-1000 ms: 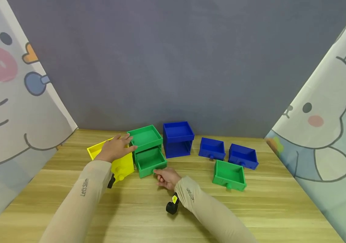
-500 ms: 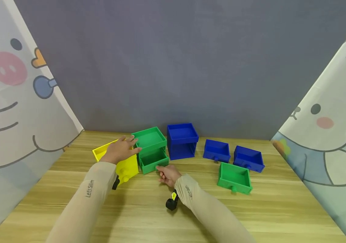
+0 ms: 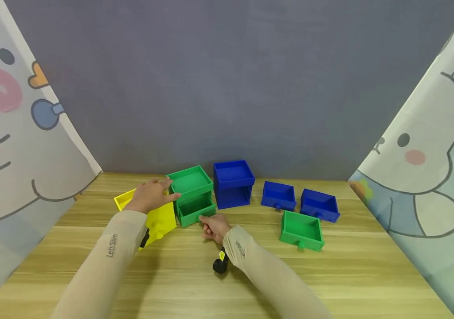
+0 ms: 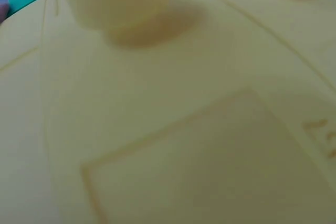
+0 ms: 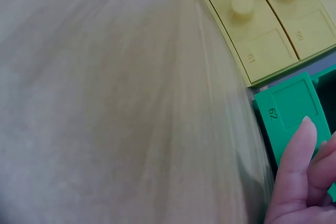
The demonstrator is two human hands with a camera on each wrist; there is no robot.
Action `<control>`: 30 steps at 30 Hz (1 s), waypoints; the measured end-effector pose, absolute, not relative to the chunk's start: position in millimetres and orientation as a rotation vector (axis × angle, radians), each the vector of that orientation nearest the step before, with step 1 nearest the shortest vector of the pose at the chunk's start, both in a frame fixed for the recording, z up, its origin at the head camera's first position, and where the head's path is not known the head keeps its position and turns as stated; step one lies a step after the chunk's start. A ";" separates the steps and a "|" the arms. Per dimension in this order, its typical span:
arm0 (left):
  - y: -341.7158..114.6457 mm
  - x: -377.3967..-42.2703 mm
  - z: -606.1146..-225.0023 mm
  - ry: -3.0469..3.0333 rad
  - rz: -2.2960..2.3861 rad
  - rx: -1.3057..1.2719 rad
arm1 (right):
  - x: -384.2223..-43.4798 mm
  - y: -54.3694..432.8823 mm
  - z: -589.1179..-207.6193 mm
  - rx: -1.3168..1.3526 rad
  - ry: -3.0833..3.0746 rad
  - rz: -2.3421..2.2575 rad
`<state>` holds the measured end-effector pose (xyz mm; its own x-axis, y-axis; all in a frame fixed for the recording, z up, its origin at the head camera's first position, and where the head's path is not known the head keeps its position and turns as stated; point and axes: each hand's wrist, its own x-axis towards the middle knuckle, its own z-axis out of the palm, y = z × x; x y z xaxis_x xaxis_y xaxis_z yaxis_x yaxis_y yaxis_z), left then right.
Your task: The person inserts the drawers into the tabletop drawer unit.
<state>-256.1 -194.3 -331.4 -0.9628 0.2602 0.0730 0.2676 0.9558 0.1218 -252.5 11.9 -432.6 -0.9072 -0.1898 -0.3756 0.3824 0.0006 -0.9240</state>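
Observation:
My right hand (image 3: 216, 227) pinches the front of a green drawer (image 3: 189, 216), which sits partly inside the lower bay of a small green cabinet (image 3: 190, 182). In the right wrist view, the thumb (image 5: 296, 163) lies against the drawer front, and the knob is hidden behind the fingers. Over a yellow drawer cabinet (image 3: 162, 219) lies my left hand (image 3: 149, 196), fingers stretched out, their tips at the green cabinet's left edge. Yellow drawer fronts with round knobs (image 5: 242, 6) show in the right wrist view.
An upright blue cabinet (image 3: 232, 184) with a hollow lower bay stands right of the green one. Farther right lie two blue drawers (image 3: 279, 196) (image 3: 319, 205) and a loose green drawer (image 3: 301, 230). A grey backdrop (image 3: 227, 88) rises behind the wooden table (image 3: 195, 283).
The green drawer has slid farther into the green cabinet, with my right hand moving forward along with it. My left hand keeps its place. The head view has shifted slightly sideways and back.

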 end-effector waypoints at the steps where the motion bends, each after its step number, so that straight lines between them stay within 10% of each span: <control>1: -194.4 -256.5 -331.6 -3.049 -0.192 -0.427 | -252.1 12.1 -433.7 0.194 1.895 -1.964; 30: -199.0 -257.6 -330.4 -3.069 -0.351 -0.446 | -265.4 1.5 -439.2 0.180 1.987 -1.977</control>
